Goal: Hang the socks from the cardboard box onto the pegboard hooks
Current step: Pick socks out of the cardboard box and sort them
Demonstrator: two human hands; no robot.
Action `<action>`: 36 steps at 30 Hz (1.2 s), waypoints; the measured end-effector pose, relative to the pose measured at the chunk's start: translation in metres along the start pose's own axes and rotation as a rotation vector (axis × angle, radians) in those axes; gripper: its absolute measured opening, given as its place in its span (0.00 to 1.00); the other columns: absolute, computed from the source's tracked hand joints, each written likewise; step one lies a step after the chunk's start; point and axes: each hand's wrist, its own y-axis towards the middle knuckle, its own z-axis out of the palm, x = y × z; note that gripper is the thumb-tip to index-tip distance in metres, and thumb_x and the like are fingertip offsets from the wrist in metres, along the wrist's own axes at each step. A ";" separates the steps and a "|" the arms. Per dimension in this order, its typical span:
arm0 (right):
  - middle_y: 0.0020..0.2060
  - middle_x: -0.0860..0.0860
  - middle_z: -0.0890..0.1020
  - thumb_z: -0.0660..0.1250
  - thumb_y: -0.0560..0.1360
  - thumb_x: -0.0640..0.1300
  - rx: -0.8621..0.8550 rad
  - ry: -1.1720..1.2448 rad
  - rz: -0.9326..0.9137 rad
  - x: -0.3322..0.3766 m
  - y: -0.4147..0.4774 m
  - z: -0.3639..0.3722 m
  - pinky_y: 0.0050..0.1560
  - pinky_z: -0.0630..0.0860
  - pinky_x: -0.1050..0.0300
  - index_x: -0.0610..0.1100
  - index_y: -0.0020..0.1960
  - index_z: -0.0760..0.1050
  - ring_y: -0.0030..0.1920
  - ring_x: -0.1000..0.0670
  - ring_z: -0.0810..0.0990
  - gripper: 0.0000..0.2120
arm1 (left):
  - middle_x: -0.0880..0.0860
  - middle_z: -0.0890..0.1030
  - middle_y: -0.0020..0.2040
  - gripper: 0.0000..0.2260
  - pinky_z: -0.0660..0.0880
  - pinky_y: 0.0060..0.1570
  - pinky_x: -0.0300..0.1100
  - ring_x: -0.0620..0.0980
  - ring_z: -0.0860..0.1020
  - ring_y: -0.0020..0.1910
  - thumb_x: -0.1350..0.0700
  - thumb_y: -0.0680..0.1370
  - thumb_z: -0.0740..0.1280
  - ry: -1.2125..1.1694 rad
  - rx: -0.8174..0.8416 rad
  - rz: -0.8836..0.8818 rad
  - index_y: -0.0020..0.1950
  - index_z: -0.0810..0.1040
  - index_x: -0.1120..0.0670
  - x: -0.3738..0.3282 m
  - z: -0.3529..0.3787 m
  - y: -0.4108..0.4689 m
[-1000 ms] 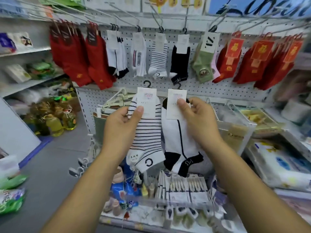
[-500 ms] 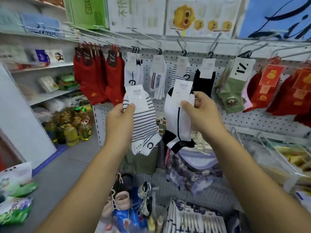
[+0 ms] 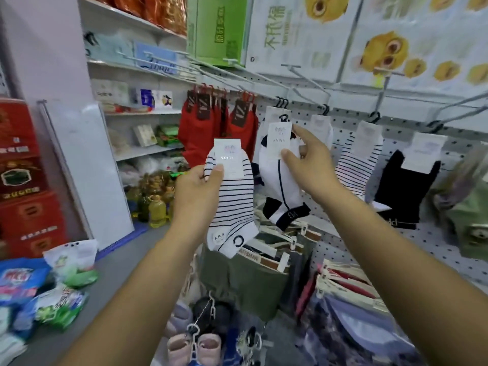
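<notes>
Right, starting far left: red boxes [image 3: 23, 180] in a stack, bright bags [image 3: 23, 283] on the floor near us, oil bottles [image 3: 157, 211] further back. None of that is in play.

Moving in, red socks [image 3: 203, 133] hang in a thick bunch on the pegboard [image 3: 449, 247].

Now the left hand [image 3: 196, 186]: thumb and fingers pinch the card of a striped sock [image 3: 235, 204], held up in the air in front of the board and on no hook at all.

Just right of it, the right hand [image 3: 303, 157] pinches the card of a white sock [image 3: 274, 186] with black trim. It is raised higher, its small black hanger [image 3: 283, 118] up level with the hangers already on the hooks [image 3: 306, 80]. Has it caught a hook? I cannot tell; it overlaps the white cards behind.

Further right, a second striped sock [image 3: 356, 165], a black sock [image 3: 404, 191] and a green sock [image 3: 470, 215] at the edge all hang in place.

So the score, as I judge it: a good part of the row is filled, and two socks are in hand and not yet hung. The white one looks first to go up, the striped one after. The cardboard box is out of view, so how many socks wait in it cannot be said.
</notes>
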 end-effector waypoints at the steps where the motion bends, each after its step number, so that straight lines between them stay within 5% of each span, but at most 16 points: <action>1: 0.67 0.49 0.78 0.66 0.81 0.43 -0.012 0.020 0.016 0.002 0.010 0.007 0.59 0.78 0.53 0.51 0.79 0.64 0.61 0.48 0.79 0.28 | 0.49 0.88 0.41 0.10 0.85 0.43 0.52 0.50 0.87 0.41 0.50 0.83 0.66 0.013 0.001 0.006 0.48 0.85 0.51 0.000 -0.003 0.006; 4: 0.72 0.48 0.75 0.65 0.81 0.42 -0.068 0.046 0.044 0.008 0.041 0.025 0.69 0.74 0.48 0.53 0.80 0.61 0.69 0.46 0.75 0.30 | 0.49 0.88 0.42 0.11 0.85 0.40 0.48 0.51 0.87 0.42 0.50 0.83 0.65 0.033 0.012 0.031 0.48 0.85 0.51 0.001 -0.010 0.026; 13: 0.78 0.52 0.67 0.65 0.81 0.40 -0.165 -0.001 0.041 -0.004 0.082 0.056 0.76 0.64 0.54 0.52 0.80 0.61 0.76 0.50 0.67 0.30 | 0.64 0.85 0.47 0.14 0.81 0.48 0.66 0.67 0.83 0.49 0.49 0.83 0.67 0.059 0.136 0.094 0.51 0.82 0.60 0.007 -0.010 0.088; 17: 0.77 0.51 0.69 0.66 0.81 0.41 -0.185 -0.052 0.047 -0.014 0.089 0.064 0.75 0.64 0.56 0.51 0.80 0.62 0.76 0.50 0.68 0.29 | 0.55 0.88 0.43 0.10 0.83 0.46 0.63 0.58 0.86 0.44 0.50 0.83 0.67 0.038 0.230 0.072 0.49 0.83 0.55 0.015 -0.005 0.109; 20: 0.73 0.52 0.73 0.66 0.81 0.42 -0.197 -0.043 0.050 -0.019 0.090 0.065 0.73 0.69 0.54 0.51 0.80 0.63 0.71 0.51 0.73 0.29 | 0.52 0.88 0.42 0.10 0.84 0.44 0.61 0.54 0.87 0.42 0.50 0.83 0.67 0.037 0.296 0.071 0.49 0.84 0.53 0.024 0.002 0.120; 24: 0.54 0.55 0.79 0.63 0.83 0.50 -0.280 -0.035 0.108 -0.022 0.078 0.062 0.48 0.69 0.75 0.53 0.78 0.65 0.48 0.64 0.76 0.24 | 0.53 0.88 0.44 0.10 0.84 0.45 0.58 0.56 0.87 0.46 0.49 0.83 0.67 0.009 0.383 0.063 0.50 0.84 0.53 0.031 0.015 0.126; 26: 0.50 0.61 0.78 0.62 0.83 0.53 -0.339 0.023 0.122 -0.021 0.063 0.057 0.46 0.68 0.79 0.52 0.75 0.70 0.48 0.67 0.75 0.21 | 0.56 0.88 0.46 0.10 0.83 0.49 0.62 0.60 0.86 0.49 0.50 0.83 0.68 -0.025 0.425 0.044 0.51 0.84 0.54 0.034 0.024 0.127; 30: 0.49 0.58 0.83 0.63 0.82 0.56 -0.287 0.196 0.146 -0.016 0.026 0.043 0.61 0.77 0.54 0.55 0.70 0.72 0.55 0.58 0.81 0.18 | 0.51 0.88 0.47 0.08 0.85 0.48 0.54 0.53 0.87 0.48 0.51 0.83 0.67 -0.083 0.526 0.052 0.54 0.85 0.52 0.035 0.052 0.117; 33: 0.37 0.61 0.79 0.67 0.81 0.51 -0.308 0.177 0.098 -0.020 0.003 0.028 0.49 0.75 0.66 0.53 0.70 0.74 0.43 0.62 0.78 0.17 | 0.51 0.88 0.49 0.08 0.83 0.52 0.54 0.52 0.87 0.50 0.50 0.82 0.68 -0.110 0.638 0.044 0.55 0.85 0.51 0.035 0.079 0.101; 36: 0.42 0.52 0.80 0.67 0.81 0.45 -0.342 0.139 0.090 -0.027 -0.015 0.003 0.43 0.76 0.63 0.53 0.70 0.74 0.42 0.55 0.79 0.17 | 0.50 0.89 0.46 0.07 0.84 0.48 0.50 0.51 0.87 0.47 0.50 0.82 0.69 -0.089 0.726 0.055 0.52 0.86 0.50 0.031 0.102 0.082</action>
